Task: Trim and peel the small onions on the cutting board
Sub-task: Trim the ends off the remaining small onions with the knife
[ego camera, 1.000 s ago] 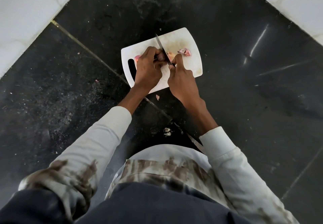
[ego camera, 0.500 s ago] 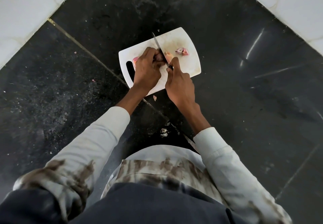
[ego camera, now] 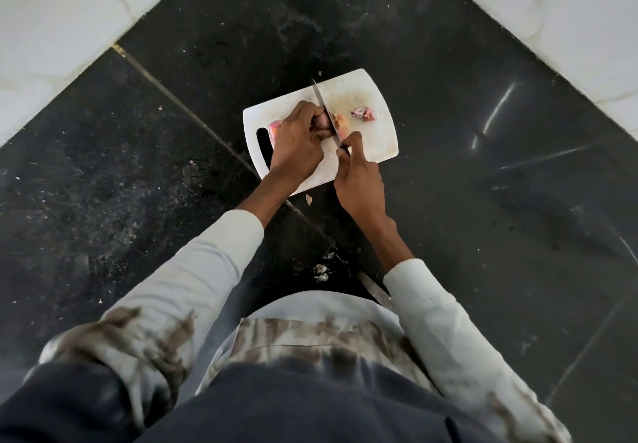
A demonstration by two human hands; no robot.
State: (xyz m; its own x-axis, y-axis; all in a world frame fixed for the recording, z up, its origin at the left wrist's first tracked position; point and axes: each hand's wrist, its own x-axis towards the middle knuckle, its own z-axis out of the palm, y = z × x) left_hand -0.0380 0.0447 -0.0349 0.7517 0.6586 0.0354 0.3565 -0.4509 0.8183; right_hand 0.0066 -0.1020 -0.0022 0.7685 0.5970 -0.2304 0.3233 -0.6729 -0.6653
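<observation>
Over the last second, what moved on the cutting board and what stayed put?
Little changed. The right hand keeps the knife on the onion pinned by the left hand; blade position looks the same. The peel scraps and cutting board stayed put.

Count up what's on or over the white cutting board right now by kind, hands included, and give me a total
Hands: 2, the left hand and the right hand
Knife: 1
Onion being cut: 1
Loose onion pieces: 2, one at the right, one by the handle slot
Cutting board: 1
Total: 7. More onion may be hidden under the left hand.
</observation>
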